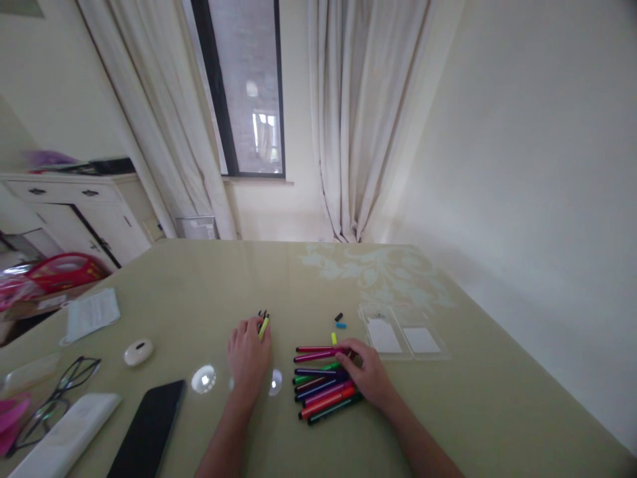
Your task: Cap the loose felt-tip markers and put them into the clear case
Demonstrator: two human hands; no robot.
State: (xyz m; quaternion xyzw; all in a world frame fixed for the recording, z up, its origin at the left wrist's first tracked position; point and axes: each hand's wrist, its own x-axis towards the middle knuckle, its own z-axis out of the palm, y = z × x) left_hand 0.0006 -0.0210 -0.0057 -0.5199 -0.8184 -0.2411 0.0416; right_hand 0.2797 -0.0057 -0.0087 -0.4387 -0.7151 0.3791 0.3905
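Table (448, 411), green cloth, carries all. Row of coloured markers (326, 385) lies under the right hand (371, 378), whose fingers rest loosely curled on the row, gripping none clearly. Left hand (249, 355) holds a small bunch of pens, yellow marker (263, 326) foremost. Step judged: gathering markers. Next move calls for pinching one from the row. Loose caps (340, 321) lie just beyond

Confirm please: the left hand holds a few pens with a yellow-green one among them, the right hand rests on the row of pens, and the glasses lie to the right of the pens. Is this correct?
Not quite. In the head view the glasses lie far to the left of the row of pens, near the table's left edge. The rest holds: the left hand holds a few pens, one yellow-green, and the right hand rests on the row.
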